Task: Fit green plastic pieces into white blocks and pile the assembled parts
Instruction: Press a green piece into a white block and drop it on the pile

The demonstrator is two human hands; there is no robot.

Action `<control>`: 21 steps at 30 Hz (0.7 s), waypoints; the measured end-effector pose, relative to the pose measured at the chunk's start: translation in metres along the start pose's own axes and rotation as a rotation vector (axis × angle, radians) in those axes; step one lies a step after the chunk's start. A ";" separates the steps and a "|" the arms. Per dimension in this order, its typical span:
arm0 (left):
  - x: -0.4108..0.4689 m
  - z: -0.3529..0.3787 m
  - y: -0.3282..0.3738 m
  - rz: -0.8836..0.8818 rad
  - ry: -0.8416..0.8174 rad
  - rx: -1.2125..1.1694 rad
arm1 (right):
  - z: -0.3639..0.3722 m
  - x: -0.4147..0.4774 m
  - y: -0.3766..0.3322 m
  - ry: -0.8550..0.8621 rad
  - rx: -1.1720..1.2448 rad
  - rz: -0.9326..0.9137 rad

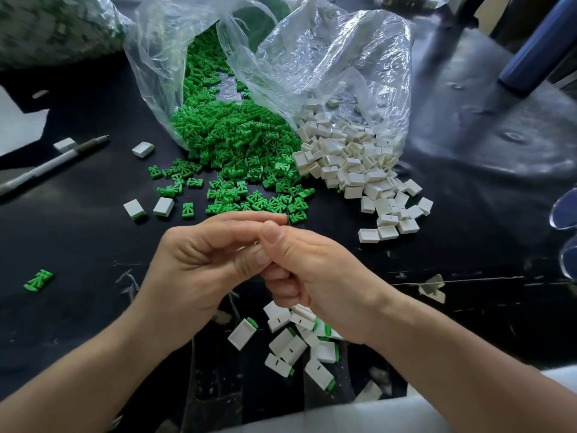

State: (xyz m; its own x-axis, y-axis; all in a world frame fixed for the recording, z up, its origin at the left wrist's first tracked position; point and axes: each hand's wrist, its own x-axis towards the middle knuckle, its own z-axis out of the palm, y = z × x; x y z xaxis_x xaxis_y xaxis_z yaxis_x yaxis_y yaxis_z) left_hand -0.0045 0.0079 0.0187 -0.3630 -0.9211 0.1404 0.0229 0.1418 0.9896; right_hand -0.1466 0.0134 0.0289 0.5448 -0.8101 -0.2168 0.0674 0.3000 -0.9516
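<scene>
My left hand [199,260] and my right hand [309,270] meet fingertip to fingertip above the black table [78,232]. Their curled fingers pinch a small piece between them; only a sliver of green [243,247] shows, the rest is hidden. Beyond them a heap of green plastic pieces [231,145] spills from a clear bag [175,64]. To its right a heap of white blocks [359,164] spills from a second clear bag [337,57]. Under my right wrist lies a pile of assembled white-and-green parts [293,342].
A pen [53,164] lies at the left, with stray white blocks [143,149] near it. Two assembled parts [150,208] sit left of the green spill. A lone green piece [39,280] lies at the far left. A blue cylinder [537,45] leans at the upper right.
</scene>
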 end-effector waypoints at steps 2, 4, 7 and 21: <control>0.000 -0.002 -0.001 -0.023 0.010 -0.027 | 0.000 0.001 0.000 -0.004 -0.003 -0.005; 0.000 -0.003 -0.004 -0.035 0.003 -0.032 | -0.002 0.002 0.001 -0.003 -0.021 0.004; -0.001 -0.004 -0.006 -0.028 0.012 -0.131 | -0.006 0.001 -0.001 -0.027 -0.033 0.013; -0.001 -0.009 -0.006 -0.100 -0.017 -0.207 | -0.011 -0.002 -0.007 -0.002 -0.215 -0.029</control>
State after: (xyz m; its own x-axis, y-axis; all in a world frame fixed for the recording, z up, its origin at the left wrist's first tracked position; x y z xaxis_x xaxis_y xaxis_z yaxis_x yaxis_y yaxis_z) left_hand 0.0038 0.0053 0.0127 -0.3888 -0.9204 0.0421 0.1758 -0.0293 0.9840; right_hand -0.1573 0.0077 0.0333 0.5472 -0.8155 -0.1883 -0.0970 0.1616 -0.9821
